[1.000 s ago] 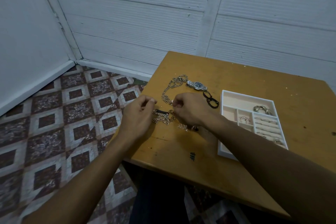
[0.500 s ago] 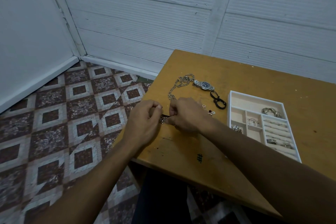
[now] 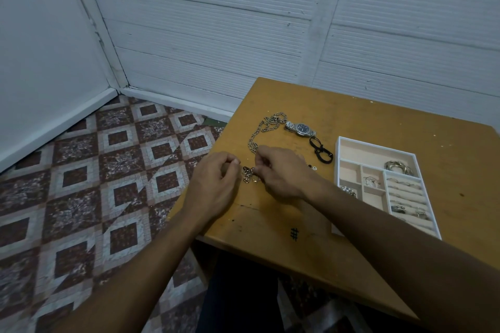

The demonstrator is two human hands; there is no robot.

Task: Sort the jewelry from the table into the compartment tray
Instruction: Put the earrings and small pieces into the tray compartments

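A small silver chain bracelet (image 3: 250,174) lies bunched on the wooden table (image 3: 378,116) between my hands. My left hand (image 3: 216,184) is curled beside it, fingertips at its left end. My right hand (image 3: 284,173) pinches its right end. A long silver chain necklace (image 3: 259,132) curves from behind my right hand up to a silver wristwatch (image 3: 301,128). A black cord bracelet (image 3: 322,150) lies right of the watch. The white compartment tray (image 3: 336,159) at the right holds bangles (image 3: 400,166), rings and small pieces.
A tiny pendant (image 3: 313,168) lies on the table between my right hand and the tray. The table's left edge drops to a patterned tiled floor (image 3: 81,184). White panelled walls stand behind. A black mark (image 3: 293,234) is near the front edge.
The small chain has been gathered from a spread tangle into a tight bunch between my fingertips. The view has drifted left, so the table sits further right.
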